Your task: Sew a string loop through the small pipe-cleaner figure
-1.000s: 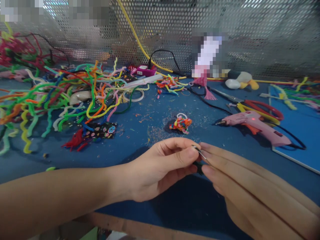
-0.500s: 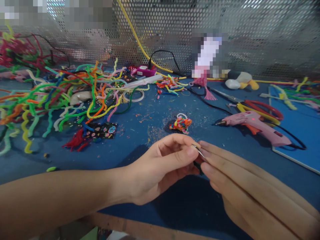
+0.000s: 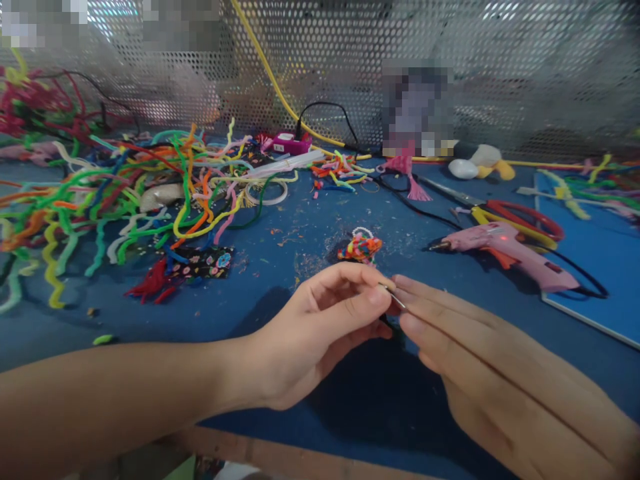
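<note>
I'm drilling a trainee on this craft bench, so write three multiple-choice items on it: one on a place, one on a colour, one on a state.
1. Where does the glue gun lie?
A. On the table to the right of the hands
B. On the pile of pipe cleaners at the left
C. In the left hand

2. What colour is the glue gun's body?
A. Green
B. Pink
C. Black

3. How do the left hand and right hand stand?
A. Both flat on the table
B. Far apart, holding nothing
C. Fingertips meeting on a thin metal pin

Answers:
1 A: it lies on the blue table, right of both hands.
2 B: its casing is pink.
3 C: both hands' fingertips pinch the pin between them.
</note>
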The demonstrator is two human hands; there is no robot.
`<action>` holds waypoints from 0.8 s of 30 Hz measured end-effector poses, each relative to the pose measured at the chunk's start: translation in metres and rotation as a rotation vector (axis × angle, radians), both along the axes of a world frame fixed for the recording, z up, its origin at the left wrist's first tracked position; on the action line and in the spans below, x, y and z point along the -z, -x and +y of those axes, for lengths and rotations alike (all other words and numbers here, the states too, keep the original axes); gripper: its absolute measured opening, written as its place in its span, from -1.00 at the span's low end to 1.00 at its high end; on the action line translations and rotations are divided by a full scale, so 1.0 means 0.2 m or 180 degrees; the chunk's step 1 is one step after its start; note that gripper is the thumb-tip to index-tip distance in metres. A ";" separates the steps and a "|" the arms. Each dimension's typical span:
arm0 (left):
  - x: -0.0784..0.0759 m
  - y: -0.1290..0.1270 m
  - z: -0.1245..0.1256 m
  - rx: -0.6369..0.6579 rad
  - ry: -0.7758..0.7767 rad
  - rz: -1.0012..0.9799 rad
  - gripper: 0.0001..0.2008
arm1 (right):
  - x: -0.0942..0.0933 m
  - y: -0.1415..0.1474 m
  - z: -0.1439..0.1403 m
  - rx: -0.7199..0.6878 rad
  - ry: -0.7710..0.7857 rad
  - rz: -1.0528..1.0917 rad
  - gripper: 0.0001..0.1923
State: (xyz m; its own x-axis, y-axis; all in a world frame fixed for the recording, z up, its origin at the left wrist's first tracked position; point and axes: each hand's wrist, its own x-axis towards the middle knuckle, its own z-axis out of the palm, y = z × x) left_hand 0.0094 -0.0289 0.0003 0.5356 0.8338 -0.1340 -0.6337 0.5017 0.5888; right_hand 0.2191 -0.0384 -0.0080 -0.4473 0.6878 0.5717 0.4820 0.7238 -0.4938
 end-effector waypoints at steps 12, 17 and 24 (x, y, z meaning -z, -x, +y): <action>0.00 0.01 0.02 -0.0377 -0.0546 0.0412 -0.90 | -0.16 -0.04 -0.01 -0.0383 -0.0546 -0.0553 -0.28; 0.01 0.01 0.02 -0.0550 -0.0918 0.0612 -0.92 | -0.18 -0.04 0.00 -0.0477 -0.0413 -0.0449 -0.22; 0.00 0.00 0.01 -0.0621 -0.0916 0.0594 -0.91 | -0.14 -0.04 -0.01 -0.0540 -0.0423 -0.0362 -0.20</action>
State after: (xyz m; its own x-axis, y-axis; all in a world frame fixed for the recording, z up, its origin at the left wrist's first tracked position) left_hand 0.0102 -0.0271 0.0002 0.3520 0.9352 0.0400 -0.5695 0.1800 0.8020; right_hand 0.2265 -0.0401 0.0192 -0.6167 0.5194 0.5915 0.3950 0.8541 -0.3383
